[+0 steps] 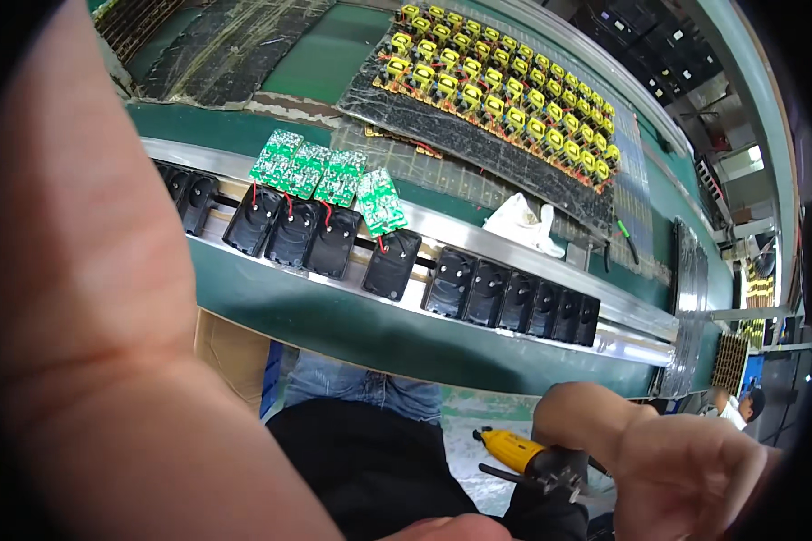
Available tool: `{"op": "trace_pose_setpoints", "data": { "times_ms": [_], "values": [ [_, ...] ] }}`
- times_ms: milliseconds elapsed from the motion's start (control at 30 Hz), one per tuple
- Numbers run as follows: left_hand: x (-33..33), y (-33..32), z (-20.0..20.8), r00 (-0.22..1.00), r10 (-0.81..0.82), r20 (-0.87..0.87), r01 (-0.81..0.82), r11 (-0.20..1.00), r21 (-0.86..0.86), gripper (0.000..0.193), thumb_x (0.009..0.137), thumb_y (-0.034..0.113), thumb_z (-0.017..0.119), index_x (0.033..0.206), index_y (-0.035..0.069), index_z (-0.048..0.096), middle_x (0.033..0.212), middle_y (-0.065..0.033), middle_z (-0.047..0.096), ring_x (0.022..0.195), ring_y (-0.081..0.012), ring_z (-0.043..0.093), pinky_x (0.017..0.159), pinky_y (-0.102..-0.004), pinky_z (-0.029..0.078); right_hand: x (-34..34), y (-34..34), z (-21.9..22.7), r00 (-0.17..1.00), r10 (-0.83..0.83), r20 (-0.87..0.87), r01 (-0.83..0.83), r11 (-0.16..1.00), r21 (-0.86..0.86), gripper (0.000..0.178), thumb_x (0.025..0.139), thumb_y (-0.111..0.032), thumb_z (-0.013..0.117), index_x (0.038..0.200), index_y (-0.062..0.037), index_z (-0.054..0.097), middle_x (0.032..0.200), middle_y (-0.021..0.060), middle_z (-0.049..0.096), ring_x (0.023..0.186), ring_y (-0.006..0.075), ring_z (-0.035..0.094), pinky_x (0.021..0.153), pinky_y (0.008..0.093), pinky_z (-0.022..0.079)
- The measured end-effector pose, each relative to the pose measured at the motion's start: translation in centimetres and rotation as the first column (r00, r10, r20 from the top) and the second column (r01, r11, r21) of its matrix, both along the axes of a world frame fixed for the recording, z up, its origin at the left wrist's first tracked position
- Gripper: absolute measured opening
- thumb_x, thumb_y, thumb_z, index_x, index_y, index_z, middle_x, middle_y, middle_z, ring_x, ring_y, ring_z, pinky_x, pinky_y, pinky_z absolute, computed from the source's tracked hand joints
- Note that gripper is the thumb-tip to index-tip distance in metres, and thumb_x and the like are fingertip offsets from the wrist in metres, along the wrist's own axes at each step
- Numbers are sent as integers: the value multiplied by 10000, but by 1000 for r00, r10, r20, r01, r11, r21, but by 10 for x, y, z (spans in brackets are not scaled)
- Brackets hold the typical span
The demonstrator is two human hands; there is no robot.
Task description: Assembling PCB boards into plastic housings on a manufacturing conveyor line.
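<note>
My left arm fills the left side, very close and blurred. A crease crosses it at the wrist, and the left hand's fingers are out of the picture. At the lower right is my right hand, palm side showing, well away from the parts on the bench. Its fingers are mostly lost at the dark rim, and I make out no object in the palm. Nearest to it is a yellow and black power tool, below the bench edge. A skin-coloured shape at the bottom edge is too cropped to tell.
Black plastic housings line a metal rail on the green bench. Several green circuit boards hang by red wires from some. Behind stands a dark board of yellow-topped components, with a white plastic bag nearby. A person is far right.
</note>
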State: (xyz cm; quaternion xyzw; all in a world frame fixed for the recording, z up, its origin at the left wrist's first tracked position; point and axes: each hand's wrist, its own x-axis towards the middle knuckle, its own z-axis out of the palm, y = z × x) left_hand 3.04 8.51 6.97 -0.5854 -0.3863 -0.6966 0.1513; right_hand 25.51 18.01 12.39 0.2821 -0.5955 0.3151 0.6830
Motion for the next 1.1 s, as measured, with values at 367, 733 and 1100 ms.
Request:
{"op": "trace_pose_setpoints", "data": {
  "times_ms": [367, 733, 1100],
  "values": [
    [-84, -35, 6, 995, 92, 32, -95, 991, 92, 453, 795, 265, 780, 1195, 78, 679, 1294, -138, 647, 1178, -372, 610, 1111, -521, 416, 77, 47, -123, -129, -644, 754, 953, 129, 274, 172, 898, -67, 662, 1068, -39, 663, 1108, 94, 653, 935, 189, 592, 789, 299, 482],
    [-19, -9, -103, 845, -73, -530, -314, 735, -601, 309, 814, 51, 714, 1122, 47, 690, 1201, -64, 689, 1257, -236, 605, 1147, -477, 400, 91, 41, -146, -110, -313, 943, 937, 285, 203, 77, 840, -67, 733, 882, -14, 697, 776, 48, 650, 630, 134, 526, 610, 262, 456],
    [-35, -22, -101, 833, -21, -553, -385, 695, -607, 322, 788, -8, 698, 1106, 47, 698, 1141, -37, 711, 1253, -245, 609, 1138, -477, 410, 53, 273, -139, -251, -454, 855, 782, 425, 455, 441, 785, -120, 812, 1193, -41, 663, 1012, 79, 702, 766, 179, 623, 718, 309, 525]
  ]
}}
